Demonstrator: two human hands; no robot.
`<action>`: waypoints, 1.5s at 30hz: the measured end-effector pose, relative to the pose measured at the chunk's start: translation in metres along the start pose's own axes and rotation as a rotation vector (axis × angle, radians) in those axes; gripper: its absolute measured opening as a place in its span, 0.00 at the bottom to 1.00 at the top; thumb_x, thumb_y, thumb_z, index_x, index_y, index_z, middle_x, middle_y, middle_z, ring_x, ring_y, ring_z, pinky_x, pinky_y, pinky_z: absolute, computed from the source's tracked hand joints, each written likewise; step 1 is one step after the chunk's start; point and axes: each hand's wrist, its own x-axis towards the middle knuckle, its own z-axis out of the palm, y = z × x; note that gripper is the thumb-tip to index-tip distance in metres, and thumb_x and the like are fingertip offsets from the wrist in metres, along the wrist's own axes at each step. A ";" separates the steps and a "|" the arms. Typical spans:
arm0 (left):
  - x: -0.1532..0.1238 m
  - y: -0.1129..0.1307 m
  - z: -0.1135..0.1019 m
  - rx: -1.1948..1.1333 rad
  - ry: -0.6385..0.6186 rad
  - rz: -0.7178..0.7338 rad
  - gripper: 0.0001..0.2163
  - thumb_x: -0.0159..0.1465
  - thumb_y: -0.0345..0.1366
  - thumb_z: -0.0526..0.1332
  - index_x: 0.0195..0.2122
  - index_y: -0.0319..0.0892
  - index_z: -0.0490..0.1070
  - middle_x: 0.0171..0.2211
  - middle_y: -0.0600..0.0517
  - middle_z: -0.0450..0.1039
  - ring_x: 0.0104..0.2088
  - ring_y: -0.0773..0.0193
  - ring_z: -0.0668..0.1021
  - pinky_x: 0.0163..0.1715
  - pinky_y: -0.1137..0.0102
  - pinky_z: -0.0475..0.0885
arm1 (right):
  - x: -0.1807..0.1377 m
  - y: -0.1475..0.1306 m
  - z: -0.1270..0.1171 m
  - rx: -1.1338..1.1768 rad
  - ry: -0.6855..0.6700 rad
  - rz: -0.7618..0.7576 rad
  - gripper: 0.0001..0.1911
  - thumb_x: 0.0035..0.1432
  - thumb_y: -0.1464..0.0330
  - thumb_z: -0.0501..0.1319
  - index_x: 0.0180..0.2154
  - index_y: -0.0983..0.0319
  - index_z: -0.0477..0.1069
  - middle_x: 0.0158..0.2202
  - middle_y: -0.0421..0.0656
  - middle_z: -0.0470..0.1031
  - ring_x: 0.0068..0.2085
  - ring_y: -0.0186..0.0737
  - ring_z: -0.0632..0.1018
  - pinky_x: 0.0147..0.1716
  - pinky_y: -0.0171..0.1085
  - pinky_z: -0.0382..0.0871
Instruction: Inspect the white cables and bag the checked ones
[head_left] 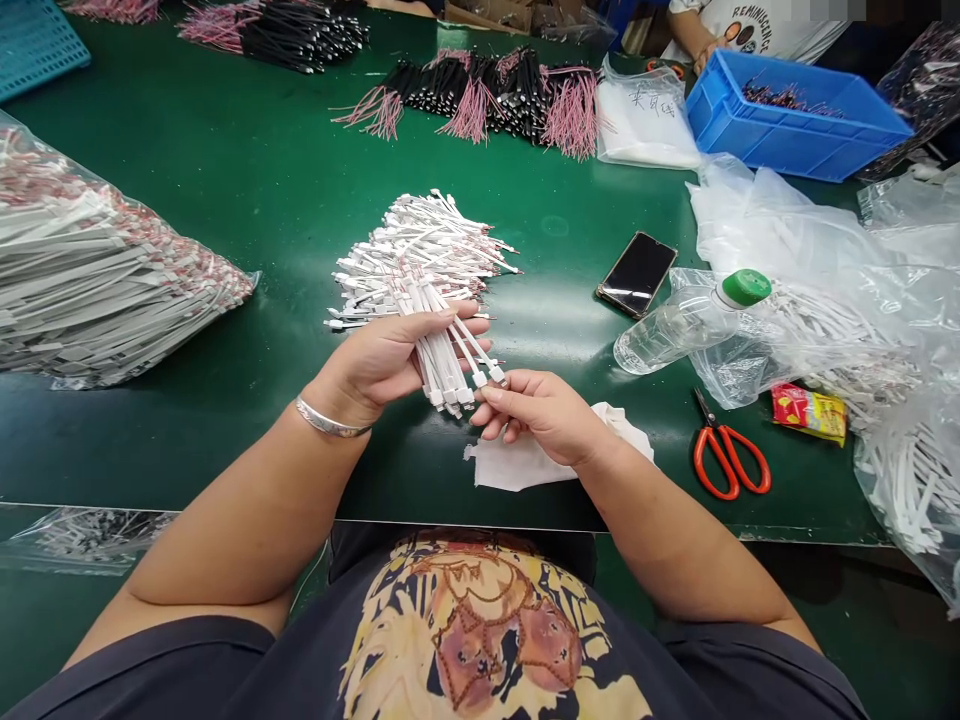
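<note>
My left hand [394, 355] is closed round a bundle of short white cables [442, 365], its thumb lying across them. Their white plug ends point towards me. At the bundle's right side, my right hand [536, 408] pinches the plug end of one white cable [491, 372] between thumb and fingers. Just beyond my hands lies a loose pile of similar white cables [420, 240], some with reddish wire ends. Under my right wrist a white cloth or paper [517, 465] rests on the table, partly covered.
On the green table [285, 440] a phone [637, 273], a clear bottle [667, 325] and red-handled scissors [727, 455] lie right. Bagged white cables [97, 270] fill the left. Black-and-pink wire bundles [480, 95] and a blue bin [795, 120] stand farther back, near another person [750, 30].
</note>
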 end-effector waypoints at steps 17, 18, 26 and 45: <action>0.003 -0.001 -0.001 -0.042 0.042 -0.041 0.12 0.61 0.27 0.56 0.45 0.35 0.72 0.39 0.43 0.77 0.39 0.58 0.79 0.42 0.62 0.75 | 0.001 0.001 0.001 0.058 -0.030 0.147 0.13 0.52 0.60 0.65 0.34 0.62 0.69 0.31 0.42 0.77 0.26 0.30 0.77 0.19 0.25 0.65; 0.003 -0.001 -0.001 -0.044 0.037 -0.041 0.12 0.61 0.27 0.56 0.45 0.35 0.72 0.39 0.43 0.77 0.39 0.57 0.80 0.41 0.62 0.76 | 0.001 0.001 0.001 0.060 -0.040 0.152 0.13 0.52 0.60 0.65 0.33 0.63 0.69 0.31 0.42 0.77 0.26 0.29 0.77 0.19 0.24 0.65; 0.003 0.000 -0.001 -0.046 0.029 -0.029 0.12 0.61 0.26 0.55 0.44 0.34 0.72 0.38 0.43 0.77 0.37 0.58 0.80 0.42 0.60 0.75 | -0.001 -0.002 0.001 0.062 -0.003 0.100 0.12 0.52 0.61 0.65 0.31 0.64 0.69 0.29 0.42 0.77 0.26 0.28 0.76 0.22 0.25 0.66; 0.003 0.001 -0.001 -0.074 0.040 -0.005 0.09 0.61 0.27 0.55 0.40 0.35 0.73 0.36 0.44 0.78 0.38 0.59 0.79 0.47 0.58 0.72 | 0.000 -0.001 -0.002 0.022 0.049 0.014 0.14 0.52 0.59 0.64 0.32 0.62 0.67 0.29 0.40 0.75 0.26 0.28 0.75 0.23 0.26 0.67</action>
